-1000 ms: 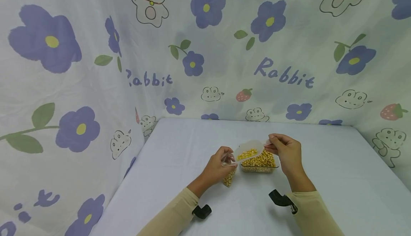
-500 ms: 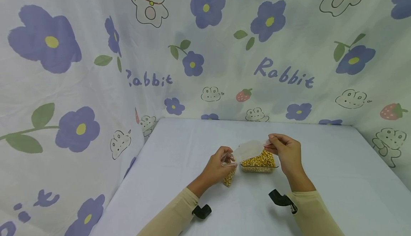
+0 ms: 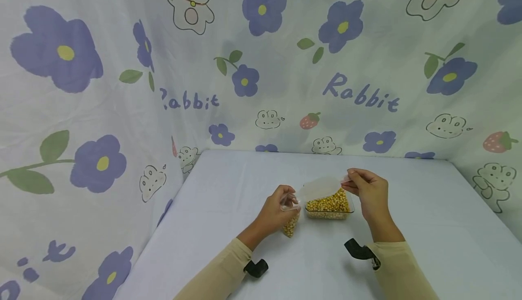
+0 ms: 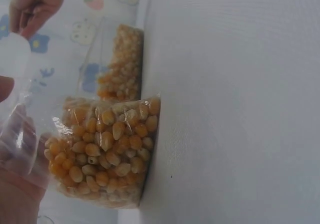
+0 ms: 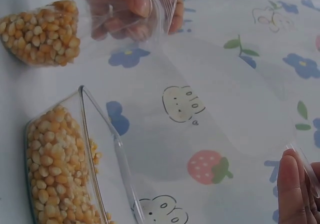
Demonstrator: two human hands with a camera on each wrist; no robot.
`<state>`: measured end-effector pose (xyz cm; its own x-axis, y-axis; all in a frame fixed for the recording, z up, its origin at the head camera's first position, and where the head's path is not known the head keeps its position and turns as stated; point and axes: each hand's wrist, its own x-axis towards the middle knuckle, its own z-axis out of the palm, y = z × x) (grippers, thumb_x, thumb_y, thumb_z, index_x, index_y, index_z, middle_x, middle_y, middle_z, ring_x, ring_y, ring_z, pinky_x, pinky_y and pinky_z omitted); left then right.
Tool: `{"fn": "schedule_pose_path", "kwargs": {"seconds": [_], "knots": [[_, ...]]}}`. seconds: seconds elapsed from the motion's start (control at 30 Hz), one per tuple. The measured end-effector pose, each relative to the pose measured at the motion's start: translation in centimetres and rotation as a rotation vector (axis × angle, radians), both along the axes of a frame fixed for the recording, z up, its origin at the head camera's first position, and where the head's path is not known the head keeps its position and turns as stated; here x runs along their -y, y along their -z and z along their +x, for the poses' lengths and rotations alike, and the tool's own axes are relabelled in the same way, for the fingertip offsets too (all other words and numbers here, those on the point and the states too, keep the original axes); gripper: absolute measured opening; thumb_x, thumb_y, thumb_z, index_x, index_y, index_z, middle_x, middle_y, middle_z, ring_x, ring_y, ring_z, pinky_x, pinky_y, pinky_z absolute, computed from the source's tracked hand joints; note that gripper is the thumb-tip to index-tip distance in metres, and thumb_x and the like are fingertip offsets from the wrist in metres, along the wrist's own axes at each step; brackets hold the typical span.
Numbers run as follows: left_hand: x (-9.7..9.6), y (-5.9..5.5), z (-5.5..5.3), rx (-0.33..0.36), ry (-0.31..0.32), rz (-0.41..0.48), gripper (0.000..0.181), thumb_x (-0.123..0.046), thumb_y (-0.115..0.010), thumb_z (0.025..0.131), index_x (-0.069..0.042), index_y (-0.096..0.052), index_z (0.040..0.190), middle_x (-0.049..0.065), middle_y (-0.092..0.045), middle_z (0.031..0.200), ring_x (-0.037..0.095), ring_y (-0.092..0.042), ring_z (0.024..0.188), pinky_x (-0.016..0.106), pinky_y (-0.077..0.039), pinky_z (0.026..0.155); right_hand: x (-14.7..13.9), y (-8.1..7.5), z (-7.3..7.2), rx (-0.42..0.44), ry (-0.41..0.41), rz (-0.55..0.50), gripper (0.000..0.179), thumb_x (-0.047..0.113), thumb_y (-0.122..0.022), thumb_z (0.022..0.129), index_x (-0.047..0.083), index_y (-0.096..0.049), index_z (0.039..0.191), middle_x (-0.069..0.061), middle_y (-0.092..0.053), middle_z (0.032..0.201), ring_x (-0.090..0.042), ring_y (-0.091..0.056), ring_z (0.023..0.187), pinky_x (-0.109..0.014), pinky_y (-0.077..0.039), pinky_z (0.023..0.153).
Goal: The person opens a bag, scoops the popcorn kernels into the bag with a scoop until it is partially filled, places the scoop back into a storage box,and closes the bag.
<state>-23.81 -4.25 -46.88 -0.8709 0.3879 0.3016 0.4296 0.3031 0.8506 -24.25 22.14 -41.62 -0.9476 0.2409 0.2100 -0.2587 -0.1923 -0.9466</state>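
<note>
In the head view my left hand (image 3: 274, 213) holds a clear plastic bag by its gaping mouth. Yellow corn kernels fill the lower part of the bag (image 4: 105, 154), which stands upright against the tabletop in the left wrist view. My right hand (image 3: 372, 195) pinches the handle of a translucent white scoop (image 5: 235, 104) between thumb and fingers. The scoop's tip is right at the bag's mouth, and no kernels show on it. Below the scoop, a glass container (image 5: 120, 149) holds a heap of corn kernels (image 3: 330, 204), partly hidden by the scoop in the head view.
The table (image 3: 228, 227) has a plain white cover. Behind it and at the left hang cloth curtains (image 3: 285, 64) printed with flowers and rabbits. A black mount (image 3: 256, 268) juts from the left sleeve, and another black mount (image 3: 360, 249) from the right.
Kernels lay in the scoop a second ago; half a second ago they were gone from view. Since then my right hand and the scoop have shifted slightly right. The left hand has barely moved.
</note>
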Motion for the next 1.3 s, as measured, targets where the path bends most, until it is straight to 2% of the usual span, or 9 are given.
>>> {"fn": "schedule_pose_path", "kwargs": {"seconds": [0.2,0.47,0.67,0.77,1.03,1.17,1.3], "knots": [[0.0,-0.1,0.0,-0.022,-0.035,0.004,0.040,-0.014,-0.071,0.090,-0.016,-0.047,0.122,-0.002,-0.063,0.102,0.013,-0.058,0.092,0.030,-0.050,0.079,-1.2,0.5,-0.5,0.040,0.035,-0.035,0.012,0.011,-0.068,0.092,0.001,-0.071,0.099,-0.007,-0.068,0.080,-0.016,-0.070,0.068,-0.031,-0.055,0.067],[0.0,0.0,-0.1,-0.026,-0.055,0.006,0.040,-0.016,-0.071,0.091,-0.018,-0.047,0.122,-0.006,-0.062,0.103,0.014,-0.057,0.094,0.033,-0.048,0.082,-2.4,1.3,-1.2,0.089,0.133,0.026,0.016,0.013,-0.070,0.091,0.000,-0.070,0.100,-0.008,-0.067,0.079,-0.015,-0.069,0.066,-0.029,-0.055,0.065],[0.1,0.0,-0.3,-0.041,-0.058,0.001,0.041,-0.014,-0.070,0.091,-0.018,-0.046,0.123,0.004,-0.064,0.105,0.016,-0.058,0.094,0.033,-0.048,0.081,-3.1,2.1,-1.7,0.101,0.169,0.049,0.016,0.012,-0.070,0.091,-0.002,-0.069,0.099,-0.008,-0.067,0.075,-0.015,-0.068,0.063,-0.028,-0.055,0.062],[0.2,0.1,-0.3,-0.039,-0.057,0.003,0.041,-0.015,-0.070,0.091,-0.018,-0.046,0.124,0.008,-0.064,0.107,0.016,-0.058,0.094,0.033,-0.048,0.081,-3.2,2.5,-1.9,0.106,0.177,0.110,0.016,0.011,-0.068,0.093,-0.003,-0.067,0.100,-0.006,-0.066,0.074,-0.014,-0.068,0.063,-0.027,-0.055,0.062],[0.3,-0.1,-0.3,-0.042,-0.058,-0.005,0.042,-0.013,-0.071,0.090,-0.018,-0.046,0.123,0.003,-0.063,0.104,0.015,-0.058,0.092,0.033,-0.048,0.081,-3.1,3.3,-1.9,0.107,0.208,0.352,0.029,0.017,-0.062,0.097,-0.008,-0.065,0.110,-0.007,-0.066,0.079,-0.010,-0.066,0.065,-0.023,-0.055,0.063],[0.3,-0.2,-0.2,-0.033,-0.064,-0.003,0.042,-0.012,-0.071,0.089,-0.017,-0.046,0.123,0.003,-0.064,0.104,0.016,-0.059,0.092,0.032,-0.048,0.081,-3.0,3.8,-1.9,0.105,0.202,0.421,0.029,0.020,-0.061,0.098,-0.006,-0.067,0.110,-0.012,-0.066,0.082,-0.011,-0.066,0.065,-0.022,-0.054,0.062],[0.3,-0.3,-0.2,-0.026,-0.063,-0.003,0.042,-0.012,-0.071,0.089,-0.017,-0.046,0.122,0.003,-0.063,0.104,0.015,-0.059,0.092,0.032,-0.048,0.081,-2.9,4.2,-2.1,0.113,0.173,0.433,0.029,0.018,-0.060,0.098,-0.007,-0.066,0.111,-0.015,-0.066,0.084,-0.012,-0.066,0.065,-0.024,-0.055,0.062]]}}
